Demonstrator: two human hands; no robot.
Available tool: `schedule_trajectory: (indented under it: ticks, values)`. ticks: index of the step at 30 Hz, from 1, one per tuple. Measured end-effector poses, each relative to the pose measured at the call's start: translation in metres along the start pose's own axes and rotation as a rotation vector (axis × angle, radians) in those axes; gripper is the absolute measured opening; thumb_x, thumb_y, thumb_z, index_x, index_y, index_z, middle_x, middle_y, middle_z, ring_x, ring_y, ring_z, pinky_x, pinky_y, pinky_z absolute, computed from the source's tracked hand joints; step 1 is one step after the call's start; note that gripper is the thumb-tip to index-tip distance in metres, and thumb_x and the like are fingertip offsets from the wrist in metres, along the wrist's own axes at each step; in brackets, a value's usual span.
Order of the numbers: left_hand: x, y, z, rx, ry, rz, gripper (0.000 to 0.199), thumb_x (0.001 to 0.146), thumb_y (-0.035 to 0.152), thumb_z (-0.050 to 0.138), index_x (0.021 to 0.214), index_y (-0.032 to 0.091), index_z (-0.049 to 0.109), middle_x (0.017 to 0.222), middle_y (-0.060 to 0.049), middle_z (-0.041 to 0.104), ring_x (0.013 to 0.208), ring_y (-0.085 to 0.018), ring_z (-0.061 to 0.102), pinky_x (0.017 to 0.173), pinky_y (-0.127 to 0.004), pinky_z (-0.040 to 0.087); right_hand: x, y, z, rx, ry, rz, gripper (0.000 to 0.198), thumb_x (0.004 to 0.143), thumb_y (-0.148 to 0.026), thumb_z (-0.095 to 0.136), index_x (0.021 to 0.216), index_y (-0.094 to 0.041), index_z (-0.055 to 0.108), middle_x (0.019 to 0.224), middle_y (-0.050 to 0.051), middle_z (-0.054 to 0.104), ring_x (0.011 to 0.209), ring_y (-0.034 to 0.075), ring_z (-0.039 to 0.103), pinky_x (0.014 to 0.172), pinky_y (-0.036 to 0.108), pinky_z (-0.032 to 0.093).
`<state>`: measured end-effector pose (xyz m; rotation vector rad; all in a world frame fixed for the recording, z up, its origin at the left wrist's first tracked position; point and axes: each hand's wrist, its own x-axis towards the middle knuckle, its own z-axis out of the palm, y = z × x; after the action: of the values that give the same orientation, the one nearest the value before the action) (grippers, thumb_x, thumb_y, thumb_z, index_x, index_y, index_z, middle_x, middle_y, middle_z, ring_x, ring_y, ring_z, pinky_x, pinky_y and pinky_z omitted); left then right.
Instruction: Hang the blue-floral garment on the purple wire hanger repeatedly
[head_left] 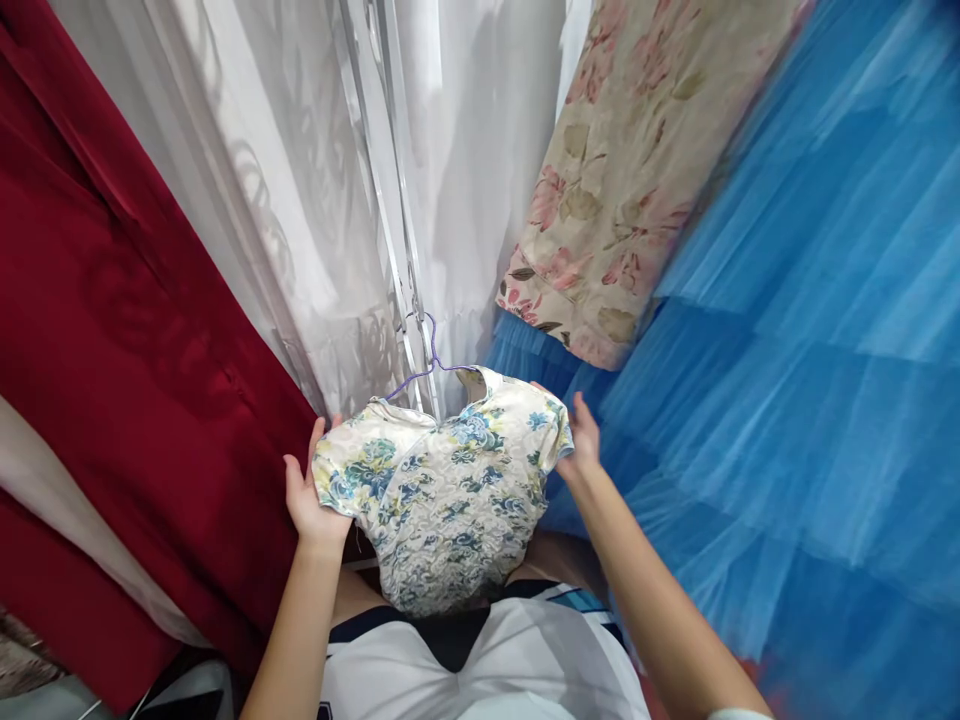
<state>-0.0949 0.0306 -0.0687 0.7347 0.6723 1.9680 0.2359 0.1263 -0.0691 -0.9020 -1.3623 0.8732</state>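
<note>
A short-sleeved blouse, cream with blue, green and yellow flowers, hangs in front of me on a thin purple hanger. The hanger's hook meets a white metal stand. My left hand lies against the left sleeve, its thumb stretched away from the cloth and its other fingers partly behind the sleeve. At the opposite sleeve, my right hand rests with the thumb raised and apart; the other fingers are mostly hidden behind the fabric. Neither thumb presses on the cloth.
Dark red cloth hangs on the left. White sheer fabric is behind the stand. A beige garment with pink flowers and a tiered blue tulle skirt hang close on the right. My white clothing is just below the blouse.
</note>
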Motion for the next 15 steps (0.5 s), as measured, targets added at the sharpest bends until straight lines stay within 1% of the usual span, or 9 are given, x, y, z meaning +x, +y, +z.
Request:
schedule_trajectory:
  ticks: [2,3,5,8,10,12,14,15]
  values:
    - [-0.002,0.012,0.015,-0.043,0.031,0.083,0.046,0.091,0.054,0.05,0.127,0.027,0.056,0.144,-0.009,0.051,0.133,-0.029,0.047,0.109,-0.049,0.038,-0.006,-0.013,-0.012,0.207,0.062,0.079,0.063,0.086,-0.069,0.043,0.115,-0.02,0.069,0.096,0.011,0.075,0.092,0.032,0.07,0.076,0.044,0.056]
    - [0.001,0.018,0.024,-0.006,0.03,0.141,0.043,0.092,0.048,0.052,0.13,0.029,0.053,0.146,-0.007,0.049,0.134,-0.027,0.046,0.11,-0.048,0.038,-0.009,-0.021,-0.015,0.291,0.095,0.11,0.06,0.086,-0.066,0.046,0.117,-0.02,0.068,0.097,0.01,0.074,0.093,0.03,0.07,0.077,0.042,0.056]
    - [0.014,0.029,0.04,0.141,-0.026,0.256,0.044,0.092,0.038,0.054,0.135,0.031,0.046,0.15,-0.006,0.044,0.135,-0.025,0.044,0.112,-0.047,0.037,-0.015,-0.04,-0.016,0.44,0.174,0.156,0.053,0.086,-0.059,0.054,0.118,-0.019,0.067,0.098,0.009,0.074,0.093,0.029,0.07,0.078,0.04,0.056]
    - [0.036,0.047,0.051,0.492,-0.199,0.377,0.054,0.086,0.027,0.058,0.138,0.03,0.045,0.153,-0.004,0.039,0.14,-0.027,0.037,0.117,-0.045,0.03,-0.036,-0.066,-0.012,0.552,0.34,0.166,0.048,0.087,-0.053,0.057,0.115,-0.015,0.069,0.099,0.009,0.074,0.089,0.026,0.07,0.077,0.038,0.057]
    - [0.042,0.054,0.048,0.771,-0.346,0.417,0.062,0.079,0.021,0.061,0.139,0.026,0.047,0.151,-0.004,0.041,0.14,-0.029,0.036,0.119,-0.045,0.025,-0.066,-0.077,-0.011,0.543,0.492,0.138,0.045,0.088,-0.05,0.057,0.113,-0.015,0.069,0.1,0.008,0.073,0.084,0.023,0.07,0.075,0.036,0.057]
    - [0.037,0.051,0.041,1.058,-0.47,0.478,0.068,0.073,0.014,0.063,0.138,0.025,0.05,0.145,-0.005,0.046,0.138,-0.03,0.039,0.119,-0.046,0.025,-0.107,-0.082,-0.012,0.445,0.617,0.069,0.044,0.09,-0.051,0.055,0.116,-0.018,0.069,0.103,0.006,0.072,0.082,0.021,0.07,0.072,0.033,0.057]
    - [0.026,0.035,0.033,1.279,-0.535,0.553,0.069,0.07,0.008,0.061,0.137,0.024,0.051,0.139,-0.007,0.049,0.134,-0.03,0.043,0.117,-0.046,0.029,-0.152,-0.083,-0.012,0.238,0.598,-0.039,0.043,0.093,-0.05,0.052,0.119,-0.021,0.068,0.104,0.007,0.072,0.085,0.023,0.07,0.071,0.032,0.058]
    - [0.019,0.023,0.03,1.333,-0.548,0.588,0.07,0.07,0.007,0.061,0.138,0.024,0.049,0.138,-0.008,0.05,0.132,-0.029,0.045,0.115,-0.045,0.032,-0.171,-0.083,-0.011,0.124,0.539,-0.102,0.04,0.092,-0.049,0.055,0.117,-0.021,0.069,0.103,0.007,0.072,0.085,0.023,0.071,0.07,0.031,0.058]
